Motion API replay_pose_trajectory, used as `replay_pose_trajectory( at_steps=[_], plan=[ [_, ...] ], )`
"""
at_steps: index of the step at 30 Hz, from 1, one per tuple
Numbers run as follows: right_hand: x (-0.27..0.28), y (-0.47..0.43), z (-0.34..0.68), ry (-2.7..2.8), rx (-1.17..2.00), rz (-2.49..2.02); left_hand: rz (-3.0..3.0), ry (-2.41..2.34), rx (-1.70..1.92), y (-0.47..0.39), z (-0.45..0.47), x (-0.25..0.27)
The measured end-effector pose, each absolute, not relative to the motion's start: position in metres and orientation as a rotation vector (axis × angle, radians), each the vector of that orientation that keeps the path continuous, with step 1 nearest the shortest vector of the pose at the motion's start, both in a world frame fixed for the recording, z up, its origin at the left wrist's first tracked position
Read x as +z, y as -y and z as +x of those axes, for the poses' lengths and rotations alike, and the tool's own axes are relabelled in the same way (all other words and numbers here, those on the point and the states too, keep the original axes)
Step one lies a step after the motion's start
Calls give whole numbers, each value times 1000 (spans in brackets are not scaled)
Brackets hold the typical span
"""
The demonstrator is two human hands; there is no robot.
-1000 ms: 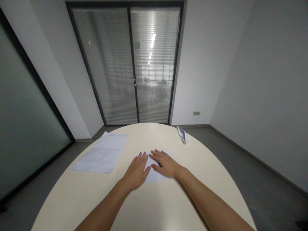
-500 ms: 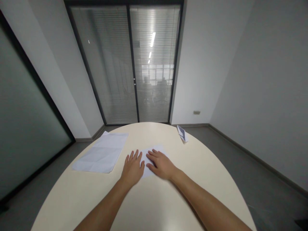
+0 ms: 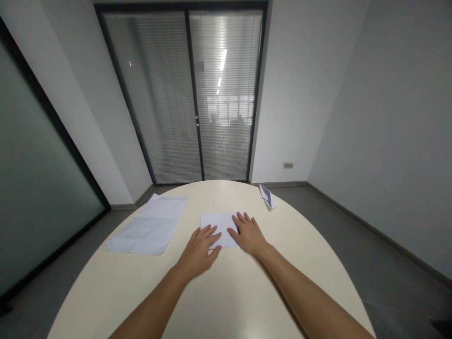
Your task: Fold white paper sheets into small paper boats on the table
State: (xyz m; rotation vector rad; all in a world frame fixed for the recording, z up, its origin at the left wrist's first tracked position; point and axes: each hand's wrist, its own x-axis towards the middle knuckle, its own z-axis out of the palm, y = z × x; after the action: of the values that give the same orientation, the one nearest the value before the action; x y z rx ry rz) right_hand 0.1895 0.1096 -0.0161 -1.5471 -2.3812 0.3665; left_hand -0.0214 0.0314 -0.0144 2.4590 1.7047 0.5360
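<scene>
A small white sheet of paper [image 3: 221, 222] lies flat near the middle of the round, cream-coloured table [image 3: 219, 292]. My left hand [image 3: 201, 252] rests over its lower left corner, with the fingers spread and pointing to the right. On its right edge lies my right hand [image 3: 250, 234], palm down, the fingers stretched out and apart. Neither hand grips anything. The parts of the sheet beneath both hands are hidden.
Larger white sheets [image 3: 148, 226] with fold creases lie at the table's left edge. A folded white paper piece [image 3: 267, 197] sits near the far right rim. Beyond the table stand glass doors with blinds [image 3: 226, 150].
My right hand has slid to the right along the paper. The left hand has turned its fingers rightward, onto the sheet's lower left. More of the paper now shows, lying squarer to the table.
</scene>
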Motion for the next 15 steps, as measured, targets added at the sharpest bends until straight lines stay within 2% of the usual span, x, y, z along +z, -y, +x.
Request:
replay_pose_trajectory(
  at_steps=[15],
  plan=[
    [-4,-101,194,2640,466,-976,2365,-1929,722,-37,-28,-22]
  ],
)
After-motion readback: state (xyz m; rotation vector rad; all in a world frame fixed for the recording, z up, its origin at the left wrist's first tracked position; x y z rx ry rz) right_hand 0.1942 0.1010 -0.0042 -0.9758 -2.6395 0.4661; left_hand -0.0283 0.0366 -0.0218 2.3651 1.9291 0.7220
